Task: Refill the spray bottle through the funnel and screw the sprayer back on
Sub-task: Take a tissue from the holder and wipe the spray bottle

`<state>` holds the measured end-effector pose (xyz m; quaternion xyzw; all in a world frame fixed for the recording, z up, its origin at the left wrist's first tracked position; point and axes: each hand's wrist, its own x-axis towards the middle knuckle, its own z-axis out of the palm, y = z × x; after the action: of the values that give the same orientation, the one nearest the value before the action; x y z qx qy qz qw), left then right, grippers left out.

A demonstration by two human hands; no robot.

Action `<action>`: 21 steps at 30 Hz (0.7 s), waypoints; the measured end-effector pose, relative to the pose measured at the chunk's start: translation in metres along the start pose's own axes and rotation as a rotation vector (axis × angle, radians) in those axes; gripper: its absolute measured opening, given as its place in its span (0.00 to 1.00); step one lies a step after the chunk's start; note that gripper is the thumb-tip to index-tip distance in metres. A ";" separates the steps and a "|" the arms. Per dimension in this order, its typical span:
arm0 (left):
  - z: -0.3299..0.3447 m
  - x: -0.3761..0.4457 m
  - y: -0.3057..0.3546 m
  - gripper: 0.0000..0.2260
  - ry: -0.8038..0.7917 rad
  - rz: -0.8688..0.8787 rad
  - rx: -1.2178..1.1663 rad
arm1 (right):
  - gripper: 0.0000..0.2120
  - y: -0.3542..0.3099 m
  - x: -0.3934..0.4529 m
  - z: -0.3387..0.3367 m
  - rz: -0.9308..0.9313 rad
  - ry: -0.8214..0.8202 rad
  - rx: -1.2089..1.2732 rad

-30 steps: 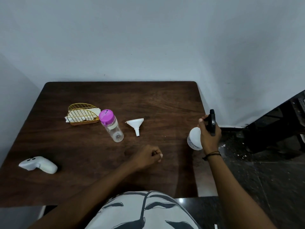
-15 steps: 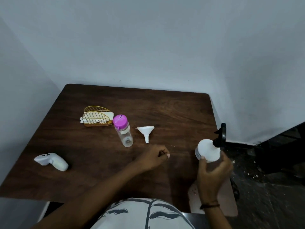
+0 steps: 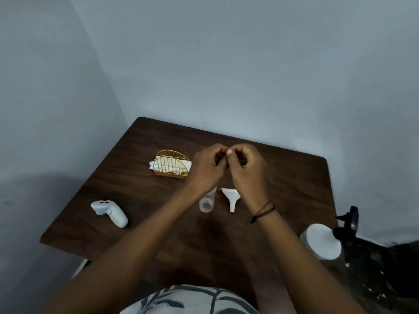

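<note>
The white spray bottle [image 3: 322,242] stands at the table's right edge, its black sprayer head [image 3: 347,225] on it. A white funnel [image 3: 230,197] lies on the table in the middle. Beside it lies a small clear bottle [image 3: 205,202], its top hidden behind my left wrist. My left hand [image 3: 207,166] and my right hand [image 3: 247,168] are raised above the funnel and the small bottle, fingers curled, with the fingertips of both touching each other. I see nothing held in either hand.
A gold wire holder with white napkins [image 3: 171,165] stands at the back left of the dark wooden table [image 3: 294,177]. A white controller [image 3: 110,213] lies near the left edge. Walls close off the back and left; dark floor lies to the right.
My right hand has let go of the spray bottle, which now stands at the table's right edge. Both hands have risen and met over the middle. The view has tilted up.
</note>
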<state>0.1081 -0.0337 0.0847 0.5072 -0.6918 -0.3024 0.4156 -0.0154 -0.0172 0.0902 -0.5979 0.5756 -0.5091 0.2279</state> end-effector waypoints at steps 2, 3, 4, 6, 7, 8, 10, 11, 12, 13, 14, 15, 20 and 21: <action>-0.026 0.009 -0.012 0.08 0.067 -0.022 0.032 | 0.03 -0.011 0.016 0.028 0.005 -0.073 0.028; -0.036 0.012 -0.021 0.08 0.095 -0.043 0.048 | 0.03 -0.015 0.021 0.043 0.012 -0.101 0.036; -0.047 0.015 -0.031 0.08 0.122 -0.073 0.064 | 0.04 -0.018 0.025 0.060 0.023 -0.128 0.040; -0.066 0.019 -0.055 0.09 0.166 -0.153 0.092 | 0.06 -0.021 0.029 0.096 0.068 -0.175 0.044; -0.074 0.021 -0.069 0.10 0.184 -0.191 0.106 | 0.07 -0.021 0.029 0.115 0.111 -0.196 0.051; -0.079 0.022 -0.080 0.10 0.193 -0.221 0.122 | 0.09 -0.019 0.027 0.130 0.170 -0.213 0.060; -0.088 0.022 -0.104 0.09 0.204 -0.282 0.144 | 0.12 -0.011 0.024 0.158 0.322 -0.228 0.075; -0.091 0.022 -0.117 0.08 0.210 -0.318 0.147 | 0.14 -0.006 0.022 0.170 0.398 -0.222 0.077; -0.094 0.021 -0.129 0.07 0.217 -0.356 0.149 | 0.17 0.001 0.021 0.180 0.465 -0.210 0.077; -0.095 0.021 -0.140 0.07 0.220 -0.392 0.154 | 0.19 0.008 0.019 0.188 0.518 -0.195 0.072; -0.096 0.020 -0.152 0.08 0.219 -0.426 0.160 | 0.21 0.015 0.017 0.195 0.560 -0.180 0.062; -0.096 0.020 -0.162 0.09 0.213 -0.457 0.170 | 0.22 0.023 0.016 0.201 0.596 -0.162 0.047; -0.090 0.017 -0.201 0.19 0.149 -0.585 0.218 | 0.25 0.051 0.016 0.222 0.739 -0.113 0.008; -0.090 0.017 -0.207 0.21 0.139 -0.607 0.219 | 0.25 0.054 0.018 0.226 0.770 -0.107 0.018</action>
<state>0.2783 -0.1125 -0.0422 0.7515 -0.5073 -0.3008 0.2955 0.1538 -0.1170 -0.0359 -0.3618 0.7407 -0.3595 0.4373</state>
